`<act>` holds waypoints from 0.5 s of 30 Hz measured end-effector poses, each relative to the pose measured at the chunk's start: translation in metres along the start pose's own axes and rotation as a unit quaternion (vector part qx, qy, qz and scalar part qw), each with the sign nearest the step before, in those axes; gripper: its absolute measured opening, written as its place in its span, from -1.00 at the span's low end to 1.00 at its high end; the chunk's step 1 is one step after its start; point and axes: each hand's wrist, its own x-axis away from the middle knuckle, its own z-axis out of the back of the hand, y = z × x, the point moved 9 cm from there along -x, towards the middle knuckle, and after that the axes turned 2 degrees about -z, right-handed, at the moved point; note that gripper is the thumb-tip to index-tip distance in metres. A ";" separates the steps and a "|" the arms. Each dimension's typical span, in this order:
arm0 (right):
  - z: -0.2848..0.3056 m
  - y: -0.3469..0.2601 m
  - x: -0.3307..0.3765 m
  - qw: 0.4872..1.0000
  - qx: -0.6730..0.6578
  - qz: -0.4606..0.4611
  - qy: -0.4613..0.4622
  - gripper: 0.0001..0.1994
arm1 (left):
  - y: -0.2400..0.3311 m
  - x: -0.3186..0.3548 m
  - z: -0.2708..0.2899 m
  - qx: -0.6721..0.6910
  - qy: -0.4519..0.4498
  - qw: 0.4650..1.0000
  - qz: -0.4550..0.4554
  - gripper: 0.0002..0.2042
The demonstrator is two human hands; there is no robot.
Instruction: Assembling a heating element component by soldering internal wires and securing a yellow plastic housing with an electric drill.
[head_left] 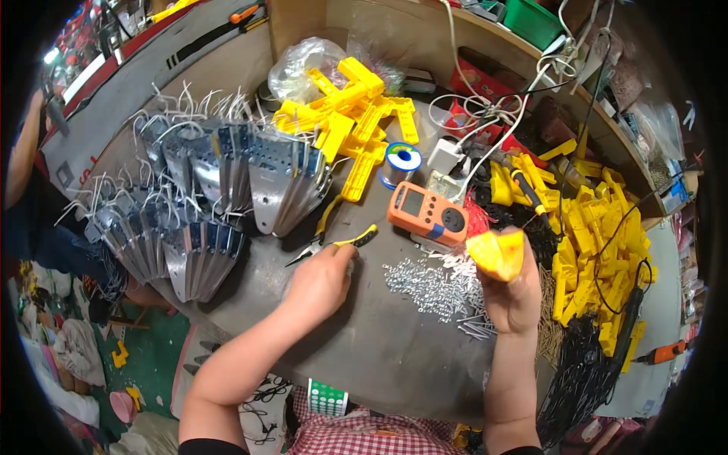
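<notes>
- The right hand (516, 292) was at 4 o'clock from the centre of the view, raised in front of the grey workbench (394, 356). Its fingers were closed around a bright yellow, angular, moulded plastic piece (497, 256), which projected from the grip toward 11 o'clock.
- The left hand (320, 280) was at 7 o'clock, low over the bench, with fingers curled inward. Whether it had hold of anything could not be determined.
- The steel-nosed pliers with yellow-and-black handles (362, 236) lay just beyond the left hand, partly covered by it; contact could not be confirmed. The nose pointed to 8 o'clock.
- The orange handheld meter with a grey display and a black dial (426, 213) was at 3 o'clock, near the yellow piece.
- The loose heap of small silver metal fasteners (428, 288) was spread at 4 to 5 o'clock, between the two hands.
- The blue-rimmed spool of silver wire (400, 161) stood at 1 o'clock, beyond the meter.
- The stacked pile of yellow plastic mouldings (356, 114) was at 12 o'clock; a larger yellow heap (595, 250) was at 3 o'clock.
- The perforated, tapered silver metal plates with white wires (284, 182) stood in rows from 9 to 10 o'clock.
</notes>
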 end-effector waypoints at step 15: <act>0.063 -0.002 0.067 0.994 -0.044 0.015 0.103 -0.24 | 0.082 -0.216 0.151 0.575 0.252 0.756 -0.184 -0.70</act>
